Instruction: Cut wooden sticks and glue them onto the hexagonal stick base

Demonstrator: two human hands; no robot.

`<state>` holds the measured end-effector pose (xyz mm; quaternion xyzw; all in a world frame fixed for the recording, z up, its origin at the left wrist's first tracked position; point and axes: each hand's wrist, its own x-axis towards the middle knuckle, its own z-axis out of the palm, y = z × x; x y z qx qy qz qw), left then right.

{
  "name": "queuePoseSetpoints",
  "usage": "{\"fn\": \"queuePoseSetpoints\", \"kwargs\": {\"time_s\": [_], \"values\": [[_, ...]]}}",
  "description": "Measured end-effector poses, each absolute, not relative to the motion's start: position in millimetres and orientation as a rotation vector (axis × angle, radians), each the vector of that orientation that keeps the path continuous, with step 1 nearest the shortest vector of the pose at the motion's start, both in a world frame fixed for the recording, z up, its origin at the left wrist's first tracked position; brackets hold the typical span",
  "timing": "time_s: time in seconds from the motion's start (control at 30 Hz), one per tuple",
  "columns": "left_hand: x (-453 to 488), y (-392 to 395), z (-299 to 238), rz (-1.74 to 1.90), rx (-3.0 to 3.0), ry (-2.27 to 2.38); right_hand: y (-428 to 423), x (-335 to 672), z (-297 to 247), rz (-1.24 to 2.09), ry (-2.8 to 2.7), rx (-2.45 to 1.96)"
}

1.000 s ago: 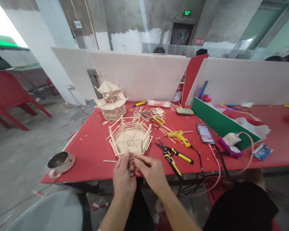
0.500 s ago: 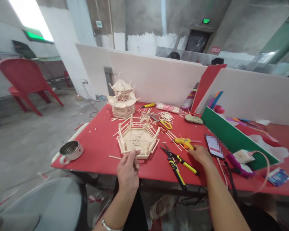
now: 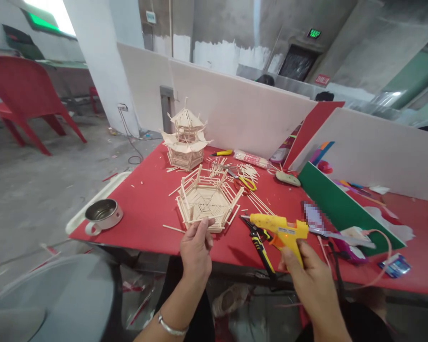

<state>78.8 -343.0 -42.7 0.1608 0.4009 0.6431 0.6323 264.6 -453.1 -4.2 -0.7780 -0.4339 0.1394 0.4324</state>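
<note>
Between the thumb and fingers of my left hand [image 3: 197,244] is a thin wooden stick [image 3: 200,219], held at the near side of a hexagonal stick frame [image 3: 209,204]. Whether the stick touches the frame I cannot tell. My right hand [image 3: 308,268] is closed round the handle of a yellow glue gun [image 3: 280,228], raised over the table's front with its nozzle pointing left. Under the nozzle lie black and yellow pliers [image 3: 259,249], partly hidden by the gun. Behind the frame stands a finished-looking stick pagoda [image 3: 186,137] with two roofs.
On the red table [image 3: 139,204] are a metal mug [image 3: 104,216], loose sticks [image 3: 248,172], yellow-handled scissors [image 3: 248,183] and a packet of sticks [image 3: 251,159]. A phone [image 3: 314,218], a green board [image 3: 345,209] and a white charger with a cable [image 3: 356,233] are at right.
My right hand has lifted the glue gun off the table and brought it nearer, above the pliers. My left hand still holds the stick by the frame. The view has shifted slightly.
</note>
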Motion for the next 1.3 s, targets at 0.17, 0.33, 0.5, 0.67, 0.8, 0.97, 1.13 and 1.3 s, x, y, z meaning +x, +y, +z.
{"fn": "queuePoseSetpoints", "kwargs": {"time_s": [0.17, 0.33, 0.5, 0.67, 0.8, 0.97, 1.13, 1.3], "values": [[77.1, -341.5, -44.1, 1.496, 0.321, 0.827, -456.8, 213.1, -3.4, -0.091, -1.353, -1.789], [74.1, -341.1, -47.6, 1.483, 0.306, 0.818, -454.1, 202.6, -24.8, -0.422, -1.639, -1.610], [74.8, -341.7, -49.5, 1.482, 0.279, 0.790, -454.3, 195.5, -34.2, -0.647, -1.790, -1.634], [76.2, -340.8, -49.4, 1.480, 0.279, 0.775, -454.7, 185.5, -30.5, -0.621, -1.802, -1.634], [77.3, -340.3, -49.3, 1.467, 0.273, 0.766, -453.7, 182.3, -28.6, -0.620, -1.807, -1.614], [78.6, -340.4, -48.1, 1.458, 0.269, 0.768, -453.1, 180.8, -29.8, -0.668, -1.813, -1.613], [78.4, -338.7, -47.7, 1.474, 0.270, 0.763, -452.4, 180.4, -31.8, -0.692, -1.827, -1.617], [78.4, -338.6, -46.4, 1.477, 0.274, 0.758, -452.0, 180.5, -33.4, -0.722, -1.820, -1.599]]}}
